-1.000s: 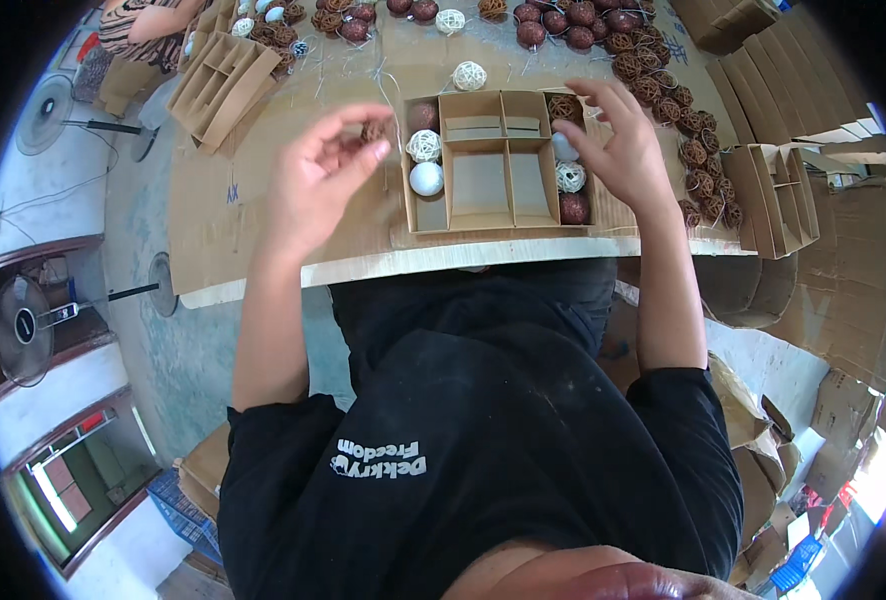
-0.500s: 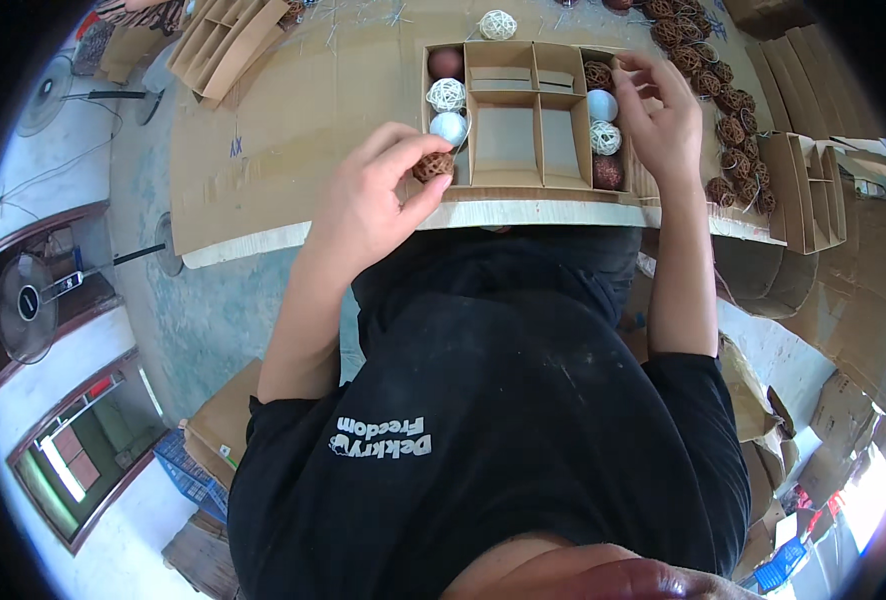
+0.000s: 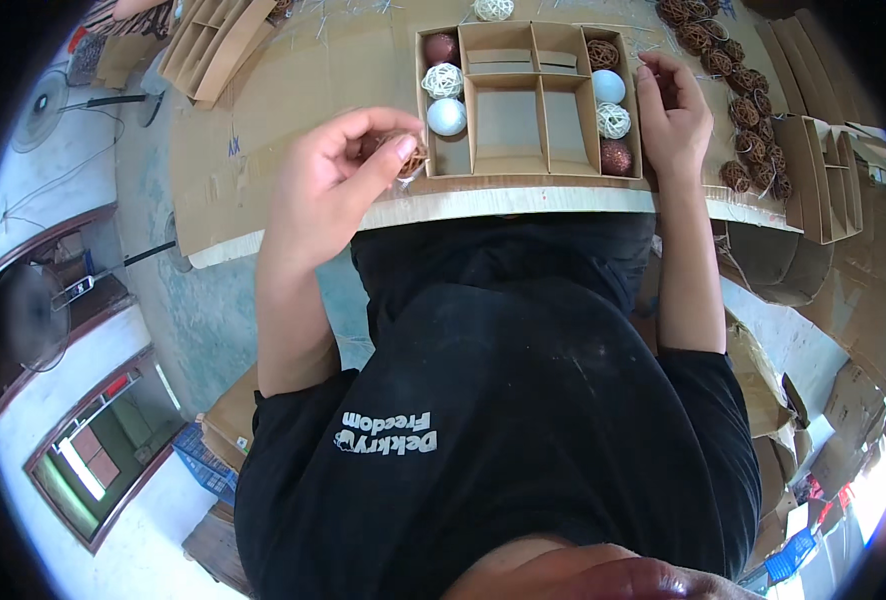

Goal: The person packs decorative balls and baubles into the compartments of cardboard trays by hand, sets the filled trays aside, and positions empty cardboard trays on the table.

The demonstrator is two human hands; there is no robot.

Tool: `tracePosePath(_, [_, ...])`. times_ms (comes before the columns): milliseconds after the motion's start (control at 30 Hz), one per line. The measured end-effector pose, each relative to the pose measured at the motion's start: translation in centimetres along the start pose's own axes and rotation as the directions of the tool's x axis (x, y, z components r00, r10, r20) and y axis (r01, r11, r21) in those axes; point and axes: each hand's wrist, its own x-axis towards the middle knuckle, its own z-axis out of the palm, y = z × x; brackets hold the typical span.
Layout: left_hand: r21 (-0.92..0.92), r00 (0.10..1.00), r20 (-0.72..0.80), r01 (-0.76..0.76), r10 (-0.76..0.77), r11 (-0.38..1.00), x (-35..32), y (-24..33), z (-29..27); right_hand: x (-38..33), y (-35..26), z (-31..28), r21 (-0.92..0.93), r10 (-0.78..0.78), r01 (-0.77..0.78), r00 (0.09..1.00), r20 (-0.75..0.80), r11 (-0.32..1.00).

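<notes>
A shallow cardboard box (image 3: 508, 180) with dividers lies near the table's front edge. Its left column holds a dark red ball (image 3: 442, 48), a white woven ball (image 3: 443, 81) and a plain white ball (image 3: 447, 117). The right column has a brown wicker ball (image 3: 602, 54), a pale ball (image 3: 609, 87), a white woven ball (image 3: 613, 121) and a glittery red ball (image 3: 616, 157). Just outside the left wall, my left hand (image 3: 338, 180) pinches another brown wicker ball (image 3: 412, 163). Beside the right wall, my right hand (image 3: 678, 125) has thumb and forefinger tips together; anything between them is hidden.
Many brown wicker balls (image 3: 745, 110) lie along the table's right side. Divided cardboard trays stand at the far left (image 3: 218, 45) and right (image 3: 833, 185). Another white woven ball (image 3: 493, 9) sits beyond the box, near loose clear strands (image 3: 358, 12). A fan (image 3: 33, 315) stands left.
My left hand has drawn leftward from the box's left column, bringing the brown wicker ball outside the wall. My right hand has shifted from the far right corner to beside the right wall.
</notes>
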Motion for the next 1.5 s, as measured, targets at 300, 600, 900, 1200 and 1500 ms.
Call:
tracePosePath(300, [0.28,0.999,-0.032,-0.008,0.018,0.96,1.6,-3.2,2.3,0.1,0.1,0.0,0.002,0.044,-0.044,0.999,0.01,0.999])
tracePosePath(600, [0.196,0.992,0.093,0.066,-0.085,0.978,1.5,-2.2,0.4,0.1,0.0,-0.2,0.001,0.056,-0.056,0.998,0.0,0.998])
tracePosePath(900, [0.479,0.95,0.022,-0.284,0.312,0.831,2.2,-3.8,1.9,-0.1,0.6,-0.1,0.004,0.051,-0.051,0.999,0.007,0.999])
tracePosePath(1200, [0.396,0.937,0.036,-0.334,0.348,0.856,1.9,-4.5,2.2,-0.1,-0.1,0.3,0.02,0.062,-0.062,0.998,0.018,0.998])
tracePosePath(1500, [0.337,0.96,-0.132,-0.191,0.247,0.922,2.5,-6.6,1.7,-0.5,-3.2,-1.3,-0.165,0.099,-0.087,0.993,0.068,0.982])
